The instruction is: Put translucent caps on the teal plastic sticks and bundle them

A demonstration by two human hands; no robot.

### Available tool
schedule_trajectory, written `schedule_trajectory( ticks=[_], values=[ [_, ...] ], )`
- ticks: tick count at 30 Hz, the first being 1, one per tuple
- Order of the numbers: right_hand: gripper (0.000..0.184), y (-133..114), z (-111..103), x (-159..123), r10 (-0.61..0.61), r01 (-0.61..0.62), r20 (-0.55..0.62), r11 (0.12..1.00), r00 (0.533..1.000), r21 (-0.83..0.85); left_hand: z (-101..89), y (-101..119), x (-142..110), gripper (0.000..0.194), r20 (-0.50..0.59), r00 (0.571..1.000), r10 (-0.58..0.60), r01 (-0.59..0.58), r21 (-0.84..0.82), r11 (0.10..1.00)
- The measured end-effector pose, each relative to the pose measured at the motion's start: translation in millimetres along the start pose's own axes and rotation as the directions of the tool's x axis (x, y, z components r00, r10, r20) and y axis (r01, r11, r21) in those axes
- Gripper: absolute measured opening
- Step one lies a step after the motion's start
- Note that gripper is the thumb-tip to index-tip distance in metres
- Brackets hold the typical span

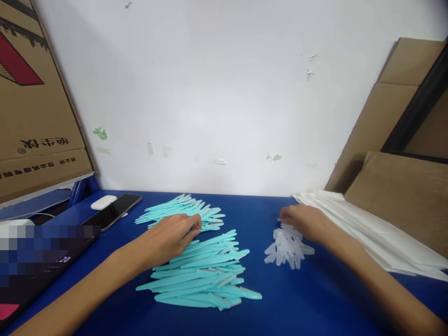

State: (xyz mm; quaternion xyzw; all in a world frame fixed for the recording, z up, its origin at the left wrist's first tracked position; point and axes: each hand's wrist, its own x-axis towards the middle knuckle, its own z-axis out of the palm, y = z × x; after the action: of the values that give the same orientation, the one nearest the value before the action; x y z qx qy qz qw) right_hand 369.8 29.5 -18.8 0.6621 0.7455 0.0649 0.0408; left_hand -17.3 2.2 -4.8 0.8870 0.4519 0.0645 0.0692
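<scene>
Two heaps of turquoise eyebrow razors lie on the blue table, a nearer heap (203, 275) and a farther heap (185, 207). My left hand (175, 233) is between them, palm down over their edges, with fingers curled and thumb close to the index finger. Whatever its fingertips hold, if anything, is hidden. To the right is a small pile of clear plastic blade caps (289, 247). At the far end of that pile my right hand (303, 221) reaches down with bent, closed fingers. A translucent sliver shows beside its fingertips, but I cannot see whether it is gripped.
A phone (114, 210) and a white earphone case (103, 202) lie at the left, near a dark screen device (45, 266). White sheets or bags (371, 233) are stacked at the right against cardboard (402, 200). A white wall (224, 102) closes off the back; a carton (38, 107) stands left.
</scene>
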Motion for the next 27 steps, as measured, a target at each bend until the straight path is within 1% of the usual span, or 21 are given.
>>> schedule_trajectory(
  ticks=[5, 10, 15, 19, 21, 23, 24, 25, 27],
  values=[
    [0.016, -2.7, 1.8, 1.1, -0.023, 0.023, -0.026, 1.000, 0.999, 0.005, 0.3, 0.5, 1.0, 0.022, -0.050, 0.999, 0.016, -0.013, 0.048, 0.999],
    [0.013, -8.7, 4.7, 2.4, -0.061, 0.062, -0.065, 0.998, 0.996, 0.014, 6.1, -0.5, 4.1, 0.026, -0.111, 0.988, 0.107, -0.103, 0.048, 0.994],
    [0.013, -16.6, 6.3, 0.6, -0.101, 0.106, -0.110, 0.994, 0.989, 0.040, 10.3, 2.8, 2.8, 0.030, -0.148, 0.981, 0.122, -0.110, 0.091, 0.990],
    [0.012, -22.2, 2.3, -3.1, -0.128, 0.138, -0.171, 0.989, 0.977, 0.049, 12.8, 3.2, 2.7, 0.034, -0.201, 0.963, 0.181, -0.150, 0.158, 0.976],
    [0.013, -25.8, -1.8, -5.2, -0.136, 0.148, -0.197, 0.988, 0.971, 0.047, 13.0, 3.4, 3.6, 0.034, -0.226, 0.955, 0.192, -0.152, 0.186, 0.971],
    [0.013, -31.4, -6.3, -7.7, -0.167, 0.196, -0.252, 0.976, 0.953, 0.094, 12.5, 4.1, 4.1, 0.033, -0.243, 0.951, 0.189, -0.142, 0.199, 0.970],
    [0.014, -35.3, -8.4, -9.4, -0.200, 0.250, -0.294, 0.958, 0.935, 0.144, 12.2, 4.7, 4.1, 0.032, -0.254, 0.949, 0.188, -0.140, 0.197, 0.970],
    [0.017, -40.1, -10.2, -11.3, -0.243, 0.324, -0.345, 0.924, 0.907, 0.202, 12.1, 5.3, 3.9, 0.032, -0.265, 0.945, 0.190, -0.143, 0.188, 0.972],
    [0.021, -51.7, -13.0, -16.3, -0.328, 0.483, -0.443, 0.823, 0.834, 0.301, 12.5, 6.6, 3.3, 0.031, -0.300, 0.931, 0.208, -0.165, 0.161, 0.973]
  ],
)
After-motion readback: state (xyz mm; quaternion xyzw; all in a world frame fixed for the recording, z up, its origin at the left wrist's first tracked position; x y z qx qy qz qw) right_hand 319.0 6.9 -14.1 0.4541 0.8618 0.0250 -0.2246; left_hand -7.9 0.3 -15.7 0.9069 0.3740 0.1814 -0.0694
